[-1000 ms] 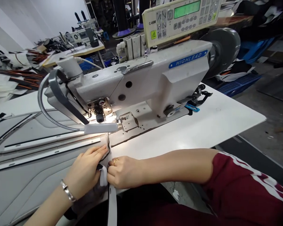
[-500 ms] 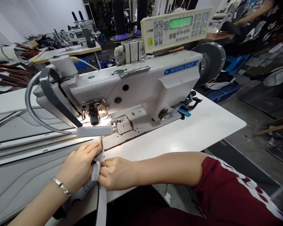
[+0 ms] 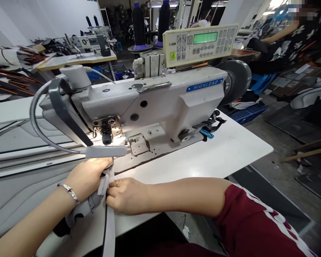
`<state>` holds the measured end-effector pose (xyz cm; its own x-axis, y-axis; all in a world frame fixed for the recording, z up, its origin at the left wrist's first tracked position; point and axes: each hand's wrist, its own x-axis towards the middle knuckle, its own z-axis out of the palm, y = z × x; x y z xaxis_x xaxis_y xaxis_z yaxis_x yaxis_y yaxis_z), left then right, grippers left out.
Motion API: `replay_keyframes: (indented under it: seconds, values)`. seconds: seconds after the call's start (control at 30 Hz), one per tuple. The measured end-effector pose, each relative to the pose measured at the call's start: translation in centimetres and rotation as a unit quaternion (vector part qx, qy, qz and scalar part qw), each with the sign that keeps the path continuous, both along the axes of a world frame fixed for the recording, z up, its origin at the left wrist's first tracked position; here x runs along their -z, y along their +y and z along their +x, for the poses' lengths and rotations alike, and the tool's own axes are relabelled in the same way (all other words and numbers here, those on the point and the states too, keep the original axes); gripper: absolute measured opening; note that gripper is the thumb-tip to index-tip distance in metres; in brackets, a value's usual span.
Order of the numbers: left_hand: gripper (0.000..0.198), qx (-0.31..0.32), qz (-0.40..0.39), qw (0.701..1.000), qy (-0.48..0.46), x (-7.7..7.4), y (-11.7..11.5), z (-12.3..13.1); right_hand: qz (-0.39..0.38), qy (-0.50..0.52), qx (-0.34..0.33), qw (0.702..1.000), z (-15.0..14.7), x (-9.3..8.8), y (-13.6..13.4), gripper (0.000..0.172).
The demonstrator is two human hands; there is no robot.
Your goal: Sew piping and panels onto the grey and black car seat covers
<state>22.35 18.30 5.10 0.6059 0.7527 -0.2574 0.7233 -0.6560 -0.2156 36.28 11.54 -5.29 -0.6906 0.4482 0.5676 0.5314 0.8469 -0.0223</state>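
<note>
One bare left hand (image 3: 85, 180) has crept forward over the past second: its fingertips now sit just below the slim pale-grey lamp bar (image 3: 107, 151), where a clear strip of material separated them before. I see those fingers laid together over the edge of the large grey quilted panel (image 3: 18, 200); the thumb is hidden, so I cannot tell whether this hand grips or only presses. My bare right hand (image 3: 127, 196) has come along with it, closer to the big white metal sewing machine (image 3: 155, 96), and its curled fingers pinch the long pale strip with a black edge (image 3: 109, 228), which hangs past the near side of the white tabletop (image 3: 203, 164). Between the two hands pokes a small folded white tab (image 3: 103, 184), more slanted than a second ago, and more crumpled grey cloth (image 3: 87, 208) shows under the left wrist.

The panel lies flat on the tabletop left of the machine, its right edge reaching up beneath the lamp bar. For the work, I take this as the edge sitting nearer the lit stitching area, with both hands steering it; the bar blocks my sight of the needle, so I cannot tell whether the edge is under it
</note>
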Motion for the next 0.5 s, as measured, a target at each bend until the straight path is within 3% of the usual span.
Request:
replay_keyframes:
  seconds: [0.2,0.27,0.33,0.43,0.5]
  values:
    - [0.061,0.020,-0.003,0.999,-0.048,-0.3,1.1,-1.4,-0.054,0.055,0.003,0.997,0.7,-0.1,0.4,0.015]
    - [0.054,0.033,-0.026,0.995,-0.089,-1.4,0.9,-2.7,-0.091,0.109,0.008,0.990,0.7,-0.3,0.0,0.019]
    - [0.049,0.031,-0.048,0.992,-0.109,-2.9,0.4,-4.0,-0.118,0.131,0.011,0.984,0.5,-0.8,-0.3,0.033]
    - [0.049,0.032,-0.054,0.994,-0.092,-4.8,-0.1,-4.4,-0.171,0.075,0.000,0.982,-0.8,-2.4,-0.2,0.047]
    - [0.050,0.045,-0.003,0.997,-0.062,-5.4,-0.3,-3.5,-0.242,0.024,-0.003,0.970,-2.5,-4.0,0.6,0.051]
